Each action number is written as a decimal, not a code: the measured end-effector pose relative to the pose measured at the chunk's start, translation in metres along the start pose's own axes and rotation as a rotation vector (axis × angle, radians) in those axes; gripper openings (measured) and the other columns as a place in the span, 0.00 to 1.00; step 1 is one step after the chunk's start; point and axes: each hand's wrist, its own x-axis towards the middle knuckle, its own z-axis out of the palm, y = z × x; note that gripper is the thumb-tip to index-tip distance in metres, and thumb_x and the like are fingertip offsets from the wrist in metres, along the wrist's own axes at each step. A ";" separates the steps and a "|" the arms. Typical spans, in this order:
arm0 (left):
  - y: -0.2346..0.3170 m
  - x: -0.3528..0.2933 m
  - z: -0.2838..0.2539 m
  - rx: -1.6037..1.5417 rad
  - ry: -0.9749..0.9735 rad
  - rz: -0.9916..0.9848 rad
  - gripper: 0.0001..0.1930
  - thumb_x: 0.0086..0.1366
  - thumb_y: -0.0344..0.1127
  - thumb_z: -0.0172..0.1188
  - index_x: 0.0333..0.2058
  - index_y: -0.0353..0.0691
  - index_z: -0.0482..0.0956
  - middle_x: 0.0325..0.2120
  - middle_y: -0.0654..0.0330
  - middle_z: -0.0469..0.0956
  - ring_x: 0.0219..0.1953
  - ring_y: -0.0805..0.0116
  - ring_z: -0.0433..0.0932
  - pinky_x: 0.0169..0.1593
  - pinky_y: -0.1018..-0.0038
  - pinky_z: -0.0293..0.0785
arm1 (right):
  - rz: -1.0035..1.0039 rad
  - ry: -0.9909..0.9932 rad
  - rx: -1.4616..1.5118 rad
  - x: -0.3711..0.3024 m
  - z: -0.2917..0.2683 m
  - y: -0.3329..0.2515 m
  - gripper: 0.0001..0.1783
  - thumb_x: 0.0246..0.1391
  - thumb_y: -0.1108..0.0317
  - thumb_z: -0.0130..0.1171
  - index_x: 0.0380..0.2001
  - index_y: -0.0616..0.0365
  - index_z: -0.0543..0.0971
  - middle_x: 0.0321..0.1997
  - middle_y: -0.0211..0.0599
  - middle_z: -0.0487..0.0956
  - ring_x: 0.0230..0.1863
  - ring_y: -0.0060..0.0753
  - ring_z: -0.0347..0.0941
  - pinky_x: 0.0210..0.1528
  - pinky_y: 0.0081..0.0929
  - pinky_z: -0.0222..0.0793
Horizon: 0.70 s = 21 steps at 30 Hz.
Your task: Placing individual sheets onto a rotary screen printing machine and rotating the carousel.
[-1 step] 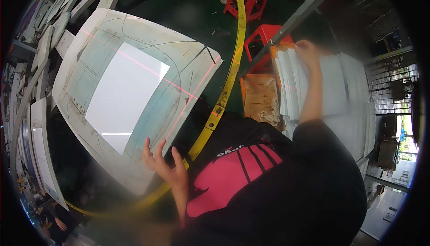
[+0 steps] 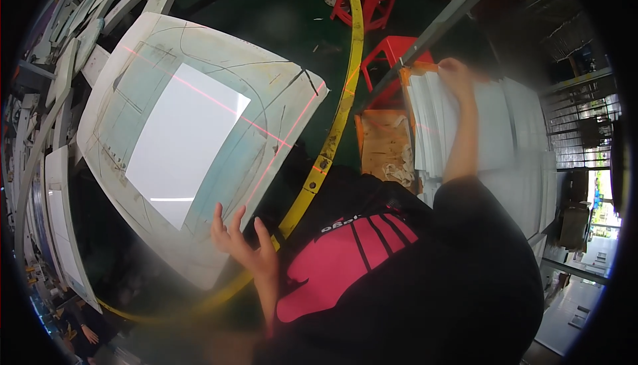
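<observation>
On the left, a white sheet [image 2: 186, 142] lies on a pale, stained board [image 2: 279, 89] marked with dark lines. Red laser lines cross both. My left hand [image 2: 246, 245] hovers by the board's near right edge, fingers apart and nothing in them. Over to the right, my right arm reaches to a stack of white sheets [image 2: 492, 125] standing on edge. There my right hand [image 2: 457, 79] has its fingers bent together at the top edge of a sheet. How many sheets it pinches is too small to tell.
A curved yellow rail [image 2: 342, 109] passes between board and stack. Red stools [image 2: 392, 59] stand beyond it, beside an orange-edged wooden box [image 2: 385, 142]. A grey metal bar [image 2: 458, 12] slants above the stack. More boards [image 2: 63, 225] line the left; another person's hand [image 2: 90, 333] shows lower left.
</observation>
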 end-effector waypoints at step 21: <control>0.075 0.069 0.039 -0.581 -0.619 0.458 0.14 0.49 0.27 0.58 0.37 0.39 0.73 0.36 0.58 0.74 0.39 0.60 0.70 0.45 0.70 0.62 | -0.084 0.438 -0.031 -0.017 -0.119 -0.115 0.15 0.54 0.62 0.46 0.27 0.63 0.77 0.24 0.34 0.77 0.25 0.20 0.67 0.31 0.20 0.62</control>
